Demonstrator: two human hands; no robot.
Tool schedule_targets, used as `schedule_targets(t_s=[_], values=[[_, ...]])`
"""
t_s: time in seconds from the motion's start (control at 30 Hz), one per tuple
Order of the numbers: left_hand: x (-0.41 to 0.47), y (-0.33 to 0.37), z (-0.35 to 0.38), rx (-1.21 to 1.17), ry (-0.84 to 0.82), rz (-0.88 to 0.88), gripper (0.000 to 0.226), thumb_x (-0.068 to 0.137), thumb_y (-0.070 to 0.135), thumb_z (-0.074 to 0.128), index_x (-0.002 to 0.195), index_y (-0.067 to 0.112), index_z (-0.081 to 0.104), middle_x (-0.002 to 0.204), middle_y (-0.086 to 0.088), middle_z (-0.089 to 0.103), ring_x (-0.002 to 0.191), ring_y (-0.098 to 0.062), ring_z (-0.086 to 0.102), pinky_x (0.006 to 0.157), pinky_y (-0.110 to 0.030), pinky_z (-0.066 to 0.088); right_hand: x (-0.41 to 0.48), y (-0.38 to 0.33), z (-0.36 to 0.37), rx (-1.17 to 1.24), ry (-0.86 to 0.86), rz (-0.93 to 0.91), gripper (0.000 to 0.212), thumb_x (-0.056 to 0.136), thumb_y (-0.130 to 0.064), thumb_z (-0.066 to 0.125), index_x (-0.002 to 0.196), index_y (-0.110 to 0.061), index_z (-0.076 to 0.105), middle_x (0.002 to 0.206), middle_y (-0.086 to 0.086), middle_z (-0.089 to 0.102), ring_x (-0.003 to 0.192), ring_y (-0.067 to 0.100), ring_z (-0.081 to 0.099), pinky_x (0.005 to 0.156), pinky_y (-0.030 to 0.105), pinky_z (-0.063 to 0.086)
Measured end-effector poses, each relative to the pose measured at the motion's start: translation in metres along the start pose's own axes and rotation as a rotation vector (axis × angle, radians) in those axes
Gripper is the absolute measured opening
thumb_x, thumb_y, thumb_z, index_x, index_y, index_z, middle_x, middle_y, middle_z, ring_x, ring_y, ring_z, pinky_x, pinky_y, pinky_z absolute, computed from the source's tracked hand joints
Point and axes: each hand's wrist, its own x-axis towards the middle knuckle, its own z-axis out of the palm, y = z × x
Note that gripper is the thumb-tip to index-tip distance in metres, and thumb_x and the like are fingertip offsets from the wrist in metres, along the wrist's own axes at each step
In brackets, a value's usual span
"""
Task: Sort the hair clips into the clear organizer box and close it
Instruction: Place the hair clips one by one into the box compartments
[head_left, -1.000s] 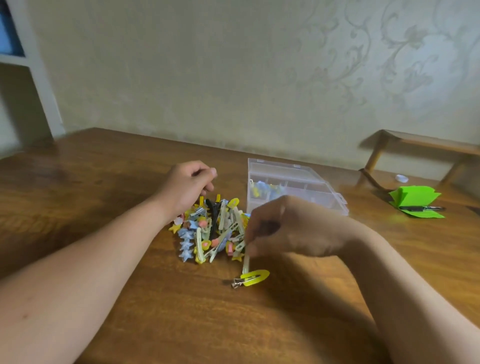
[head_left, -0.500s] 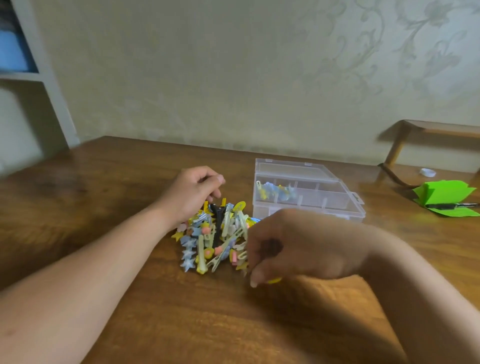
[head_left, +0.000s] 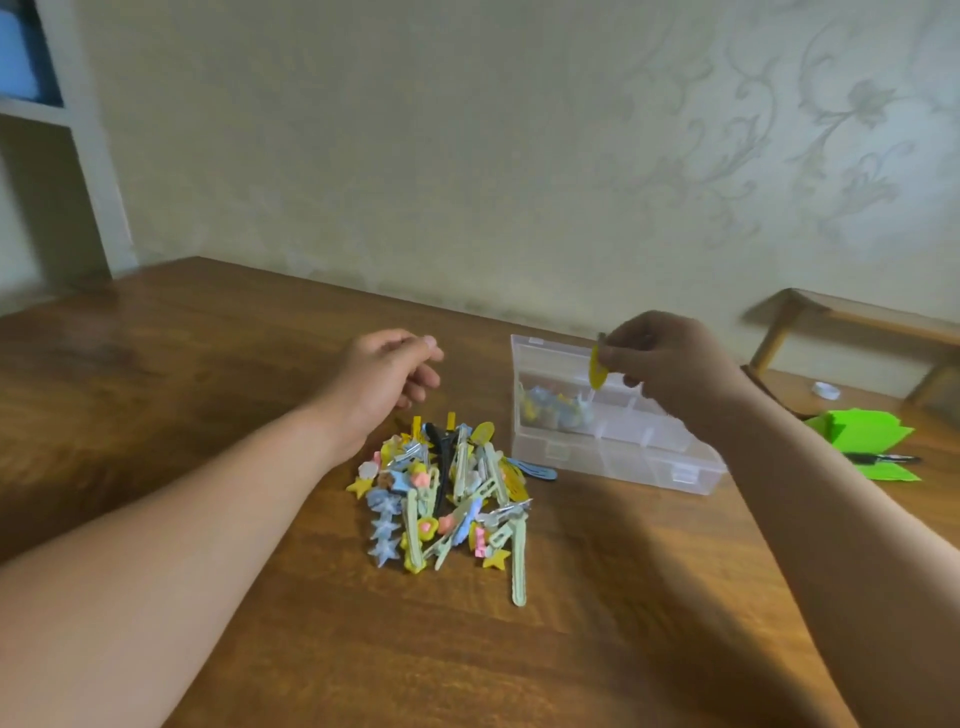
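We see the yellow clip (head_left: 598, 370) pinched between the thumb and fingertips of the right hand (head_left: 670, 366), hanging point-down over the open box (head_left: 613, 447). Half a second ago that hand was low on the table (head_left: 208, 364), closed over the clip at the near right edge of the pile; now it has risen and moved away from us, and the clip has gone with it. A second ago the same clip lay on the wood just below the hand.

Directly below the clip sits the back row of the box, and just to the left of the hand one back compartment already holds a small cluster of pale blue and yellow clips (head_left: 553, 408). The lid stands open on the far side, behind the hand.

The pile of clips (head_left: 441, 499) lies below and to the left of the right hand, near the box's left end. A long pale green clip (head_left: 518, 564) sticks out of its near side, and a blue clip (head_left: 535, 470) lies between the pile and the box.

The left hand (head_left: 387, 382) hovers just beyond the pile, fingers loosely curled and gripping nothing we can make out; it sits much where it did before.

Beyond the right forearm lies some green paper (head_left: 862, 431) with a dark pen (head_left: 883, 458) on it.
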Motion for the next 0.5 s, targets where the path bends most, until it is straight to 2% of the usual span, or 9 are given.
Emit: schedule_targets(t_s=[0.07, 0.13, 0.23, 0.4, 0.5], values=[[0.001, -0.002, -0.001, -0.015, -0.005, 0.005, 0.025, 0.108, 0.026, 0.057, 0.107, 0.009, 0.076, 0.084, -0.007, 0.074, 0.071, -0.018, 0.062, 0.064, -0.029, 0.046, 0.018, -0.001, 0.008, -0.128, -0.022, -0.002, 0.010, 0.090, -0.015, 0.083, 0.092, -0.009, 0.075, 0.073, 0.004, 0.068, 0.057, 0.010, 0.061, 0.041, 0.019, 0.042], [0.000, -0.002, -0.001, -0.010, -0.014, 0.016, 0.025, 0.108, 0.026, 0.058, 0.106, 0.009, 0.076, 0.084, -0.007, 0.074, 0.072, -0.018, 0.062, 0.066, -0.030, 0.047, 0.030, 0.004, 0.012, -0.220, -0.045, 0.006, 0.009, 0.088, -0.016, 0.084, 0.090, -0.012, 0.076, 0.079, 0.007, 0.073, 0.066, 0.020, 0.062, 0.050, 0.023, 0.047], [0.000, -0.003, 0.000, 0.001, -0.022, 0.027, 0.025, 0.108, 0.026, 0.058, 0.106, 0.010, 0.076, 0.086, -0.009, 0.075, 0.072, -0.018, 0.062, 0.067, -0.030, 0.047, 0.035, 0.014, 0.010, -0.308, -0.060, 0.043, 0.008, 0.088, -0.015, 0.084, 0.091, -0.012, 0.077, 0.085, 0.003, 0.075, 0.066, 0.017, 0.061, 0.053, 0.024, 0.047], [0.001, -0.006, 0.000, 0.037, -0.035, 0.042, 0.024, 0.107, 0.029, 0.059, 0.103, 0.014, 0.078, 0.086, -0.007, 0.077, 0.073, -0.018, 0.064, 0.067, -0.030, 0.048, 0.027, 0.024, 0.005, -0.429, -0.161, 0.126, 0.013, 0.090, -0.015, 0.082, 0.097, -0.009, 0.073, 0.080, 0.003, 0.066, 0.066, 0.016, 0.056, 0.053, 0.024, 0.044], [0.001, -0.006, -0.001, 0.047, -0.037, 0.046, 0.024, 0.107, 0.030, 0.059, 0.103, 0.016, 0.078, 0.086, -0.006, 0.077, 0.074, -0.019, 0.065, 0.069, -0.032, 0.049, 0.026, 0.025, 0.006, -0.540, -0.201, 0.131, 0.004, 0.095, -0.016, 0.075, 0.097, -0.013, 0.073, 0.083, 0.002, 0.065, 0.068, 0.014, 0.055, 0.055, 0.023, 0.042]])
